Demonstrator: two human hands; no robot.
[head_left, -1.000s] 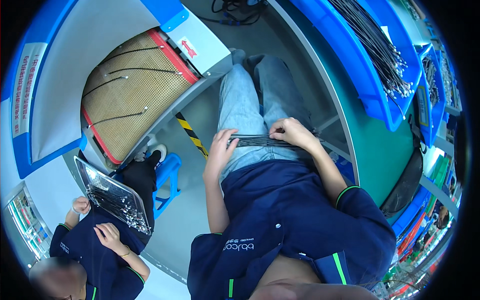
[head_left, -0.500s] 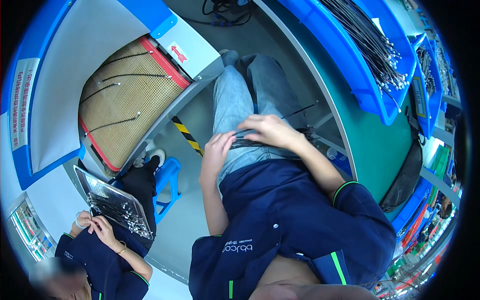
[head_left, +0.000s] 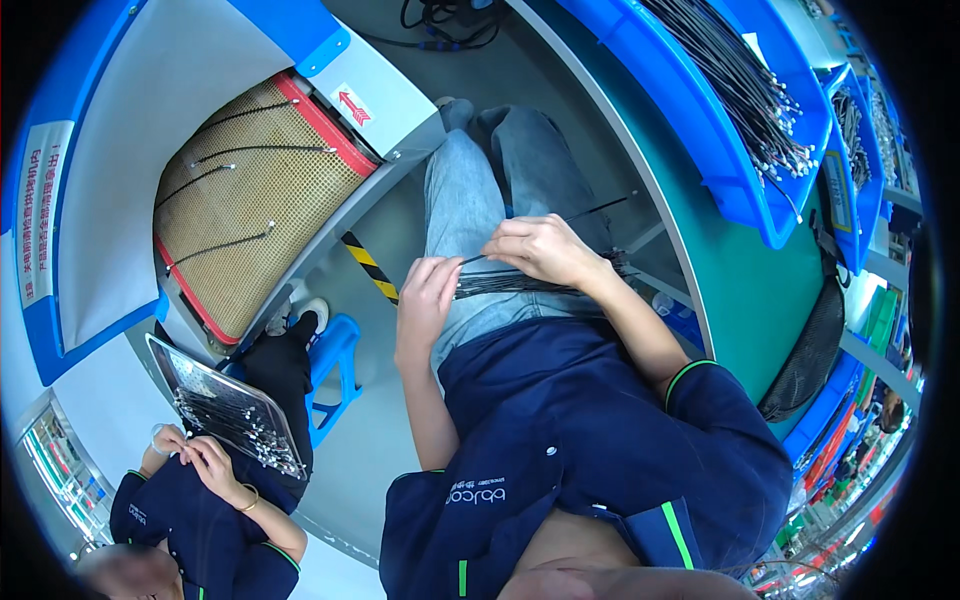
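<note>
A thin black cable [head_left: 598, 208] runs through both my hands above my lap. My left hand [head_left: 427, 292] pinches it near its left end between thumb and fingers. Close beside it, my right hand [head_left: 540, 250] is closed on the same cable, and a short straight piece shows between the two. The cable's other end sticks out past my right hand toward the upper right, with a small tip. Beneath my hands, a bundle of black cables [head_left: 510, 284] lies across my thighs, partly covered by my right hand and wrist.
On the left, several black cables lie on a mesh conveyor belt [head_left: 260, 190] with red edging. Below it a co-worker sits holding something small beside a tray [head_left: 165, 350] of cables. A blue stool [head_left: 340, 365] stands between. Blue bins [head_left: 720, 190] of cables sit on the green bench [head_left: 745, 310] at right.
My right hand's fingers have closed from a looser, spread pose onto the cable. The cable between my hands now looks straight, and my left hand has moved slightly toward me.
</note>
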